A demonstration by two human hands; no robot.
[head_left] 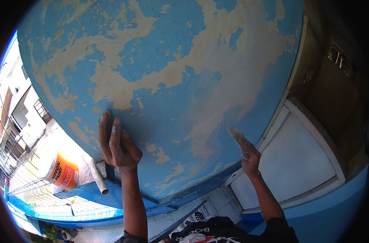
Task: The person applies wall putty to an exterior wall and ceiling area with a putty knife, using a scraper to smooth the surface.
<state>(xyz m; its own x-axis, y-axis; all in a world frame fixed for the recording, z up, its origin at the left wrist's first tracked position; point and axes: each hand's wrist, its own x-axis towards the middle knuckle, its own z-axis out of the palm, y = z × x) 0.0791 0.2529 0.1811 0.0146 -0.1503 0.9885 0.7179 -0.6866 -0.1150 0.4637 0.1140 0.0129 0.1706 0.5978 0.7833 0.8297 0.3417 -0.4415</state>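
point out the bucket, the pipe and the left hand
Bucket (63, 172): head view, on its orange side.
Pipe (98, 177): head view, midway along its visible length.
Left hand (118, 149): head view, on its middle.

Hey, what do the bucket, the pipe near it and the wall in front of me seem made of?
Bucket: probably plastic, smooth, judging by its even, rounded side. Pipe: plastic or metal, dull and pale; the hollow end doesn't settle it. Wall: likely plaster, with matte blue paint worn to cream patches.
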